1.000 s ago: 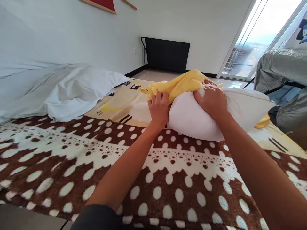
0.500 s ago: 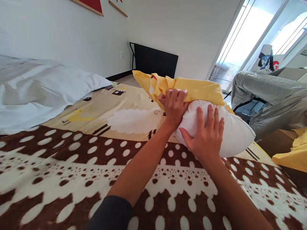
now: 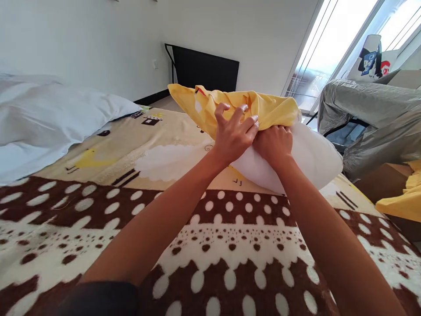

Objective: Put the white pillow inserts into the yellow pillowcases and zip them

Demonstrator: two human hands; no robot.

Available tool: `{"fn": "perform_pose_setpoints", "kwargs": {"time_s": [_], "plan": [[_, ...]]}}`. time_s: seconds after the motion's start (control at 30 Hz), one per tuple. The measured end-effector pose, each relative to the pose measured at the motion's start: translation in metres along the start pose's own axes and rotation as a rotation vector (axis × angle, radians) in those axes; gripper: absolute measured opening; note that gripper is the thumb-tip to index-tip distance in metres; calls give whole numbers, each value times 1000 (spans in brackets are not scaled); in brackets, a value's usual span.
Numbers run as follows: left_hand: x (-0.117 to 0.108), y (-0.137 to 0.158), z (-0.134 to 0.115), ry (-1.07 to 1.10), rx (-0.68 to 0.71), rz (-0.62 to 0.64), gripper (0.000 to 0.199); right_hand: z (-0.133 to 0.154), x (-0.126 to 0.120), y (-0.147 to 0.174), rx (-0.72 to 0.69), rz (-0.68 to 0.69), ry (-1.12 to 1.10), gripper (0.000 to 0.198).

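Observation:
A yellow pillowcase (image 3: pixel 276 109) lies bunched over the far end of a plump white pillow (image 3: pixel 315 153), whose near end is bare. My left hand (image 3: pixel 234 134) grips the pillowcase from above, its fingers spread and bent into the folds; the thumb is out of sight. Close beside it, my right hand (image 3: pixel 274 142) is closed against the pillow at the pillowcase's edge. Its fingertips are hidden under the yellow cloth. Beneath lies a brown, cream and white patterned blanket (image 3: pixel 217 237).
Another white pillow (image 3: pixel 69 112) rests at the left. A black panel (image 3: pixel 205 68) leans by the far wall. At the right are a grey plastic-wrapped object (image 3: pixel 368 105), a cardboard box (image 3: pixel 378 186) and more yellow cloth (image 3: pixel 401 202). A window (image 3: pixel 338 44) is behind.
My right hand has gone from lying spread on the pillow to closed at the pillowcase's edge. My left fingers have spread wider on the yellow cloth. The view has shifted slightly.

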State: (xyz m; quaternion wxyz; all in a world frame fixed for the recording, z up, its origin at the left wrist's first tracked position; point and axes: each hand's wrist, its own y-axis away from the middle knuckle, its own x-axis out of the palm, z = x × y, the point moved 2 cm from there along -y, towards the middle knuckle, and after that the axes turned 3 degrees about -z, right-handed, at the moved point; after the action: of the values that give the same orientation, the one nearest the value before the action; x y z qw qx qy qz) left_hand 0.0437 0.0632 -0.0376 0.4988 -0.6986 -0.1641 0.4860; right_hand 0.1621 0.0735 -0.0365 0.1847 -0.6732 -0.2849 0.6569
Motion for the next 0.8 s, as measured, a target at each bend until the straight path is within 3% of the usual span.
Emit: {"fn": "perform_pose_setpoints", "kwargs": {"time_s": [0.17,0.3,0.43,0.57,0.7,0.8], "plan": [[10,29,13,-219,-109,-132,33,-29,10,-5,143,-142,12,46],[31,43,1,-232,-255,-203,26,-50,13,2,197,-192,21,44],[47,36,-24,-148,-113,-188,24,-66,14,15,252,-277,8,42],[50,27,-31,-142,-7,-142,29,-72,10,47,169,-335,-14,43],[45,26,-28,-143,-6,-98,29,-59,5,103,30,-300,20,58],[37,33,-35,-105,65,-186,31,-45,4,132,14,-297,38,60]]}}
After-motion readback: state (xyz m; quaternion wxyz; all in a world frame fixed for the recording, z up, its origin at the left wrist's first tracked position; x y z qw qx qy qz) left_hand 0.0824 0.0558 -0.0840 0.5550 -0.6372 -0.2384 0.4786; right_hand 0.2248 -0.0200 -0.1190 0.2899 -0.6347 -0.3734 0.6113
